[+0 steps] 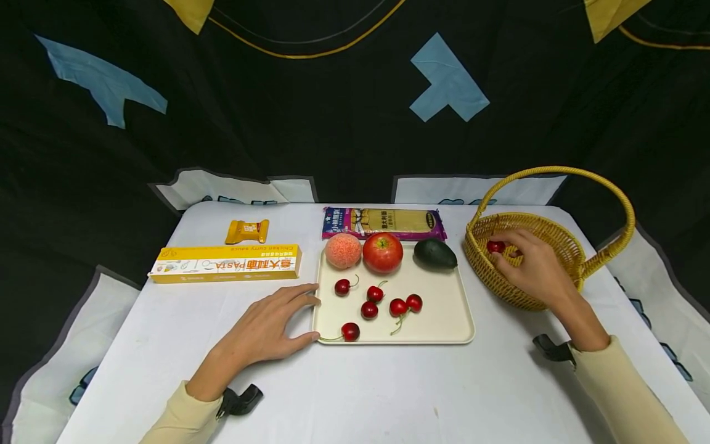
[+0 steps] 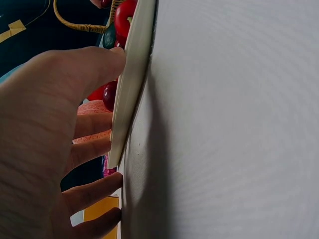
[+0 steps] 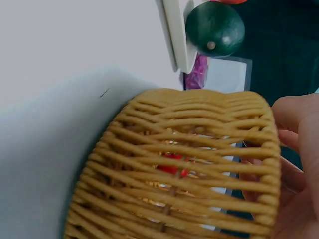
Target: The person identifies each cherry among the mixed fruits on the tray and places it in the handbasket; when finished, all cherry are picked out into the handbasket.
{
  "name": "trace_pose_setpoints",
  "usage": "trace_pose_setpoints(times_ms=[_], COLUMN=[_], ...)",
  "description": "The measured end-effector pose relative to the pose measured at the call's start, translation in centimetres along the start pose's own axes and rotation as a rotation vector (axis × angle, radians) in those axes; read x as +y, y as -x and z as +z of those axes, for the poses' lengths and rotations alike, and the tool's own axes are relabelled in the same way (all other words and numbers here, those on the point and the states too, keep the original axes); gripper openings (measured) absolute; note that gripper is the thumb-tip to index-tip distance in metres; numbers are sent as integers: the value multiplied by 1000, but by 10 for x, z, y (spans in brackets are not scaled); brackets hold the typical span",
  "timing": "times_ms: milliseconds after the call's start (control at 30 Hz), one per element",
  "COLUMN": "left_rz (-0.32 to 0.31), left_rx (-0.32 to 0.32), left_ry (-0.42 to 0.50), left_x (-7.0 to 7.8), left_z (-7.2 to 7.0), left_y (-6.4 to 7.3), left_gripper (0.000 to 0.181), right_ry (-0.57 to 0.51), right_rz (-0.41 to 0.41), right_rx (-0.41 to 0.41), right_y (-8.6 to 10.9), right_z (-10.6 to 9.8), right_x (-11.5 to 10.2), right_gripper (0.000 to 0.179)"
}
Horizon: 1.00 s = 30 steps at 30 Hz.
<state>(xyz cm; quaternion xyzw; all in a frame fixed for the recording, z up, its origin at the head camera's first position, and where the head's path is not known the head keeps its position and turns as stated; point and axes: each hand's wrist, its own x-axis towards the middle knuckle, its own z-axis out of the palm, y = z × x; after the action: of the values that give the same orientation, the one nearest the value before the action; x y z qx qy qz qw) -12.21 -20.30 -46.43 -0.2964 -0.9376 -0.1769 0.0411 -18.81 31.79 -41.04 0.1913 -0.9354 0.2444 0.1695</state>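
My left hand (image 1: pixel 266 324) rests at the left edge of a cream tray (image 1: pixel 438 327), its fingers spread and the fingertips at the rim. Several cherries with stems lie on the tray, among them one cherry (image 1: pixel 350 332) near the front left corner. Behind them sit a pink, rough-skinned round fruit (image 1: pixel 342 251), a red apple (image 1: pixel 383 252) and a dark green avocado (image 1: pixel 435 254). Over the wicker basket (image 1: pixel 513 299), my right hand (image 1: pixel 535 265) reaches in and pinches a cherry (image 1: pixel 495 246). Through the weave, the right wrist view shows something red (image 3: pixel 172 164).
A tall looped handle (image 1: pixel 554 169) arches over the basket. Behind the tray lies a purple-ended pasta packet (image 1: pixel 388 222). To the left are a yellow and white pasta box (image 1: pixel 224 264) and a small orange-yellow wrapped snack (image 1: pixel 247 232). A dark curtain hangs behind the table.
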Motion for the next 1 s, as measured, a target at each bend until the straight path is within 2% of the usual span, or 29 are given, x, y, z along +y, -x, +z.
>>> trace_pose_setpoints(times_ms=[367, 1000], left_rz=[2, 0], left_rx=[0, -1], left_ry=[-4, -3], left_x=[1, 1], left_z=[0, 0], left_y=[0, 0], left_gripper=[54, 54], right_ry=[43, 24], right_rz=[69, 140], right_rx=[-46, -209], right_y=[5, 1], right_z=[0, 5], right_x=[14, 33], right_gripper=[33, 31])
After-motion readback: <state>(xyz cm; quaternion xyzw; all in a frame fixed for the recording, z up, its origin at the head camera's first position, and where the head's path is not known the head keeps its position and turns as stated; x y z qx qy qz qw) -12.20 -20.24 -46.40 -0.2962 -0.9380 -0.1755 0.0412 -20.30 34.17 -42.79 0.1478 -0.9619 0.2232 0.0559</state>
